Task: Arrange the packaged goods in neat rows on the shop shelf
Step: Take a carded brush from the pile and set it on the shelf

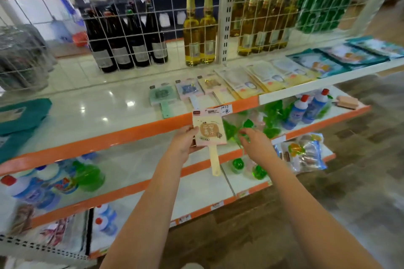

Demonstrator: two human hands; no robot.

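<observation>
My left hand (184,141) grips a flat pink and cream pack with a paddle-shaped handle (211,132), held upright in front of the orange shelf edge. My right hand (254,143) hovers beside it with relaxed fingers, over green packets (270,113) on the lower shelf. On the white shelf (98,113) above lie three similar packs side by side: a green one (162,96), a blue one (189,89) and a pink one (211,84). To their right lie rows of cream flat packs (251,81) and teal packs (341,59).
Behind a wire grid stand dark bottles (126,39) and yellow bottles (200,30). A teal cloth item (19,116) lies at the shelf's left. Blue bottles with red caps (306,109) and a pink sponge (347,101) sit on the lower shelf. Bagged goods (303,153) lie lower right.
</observation>
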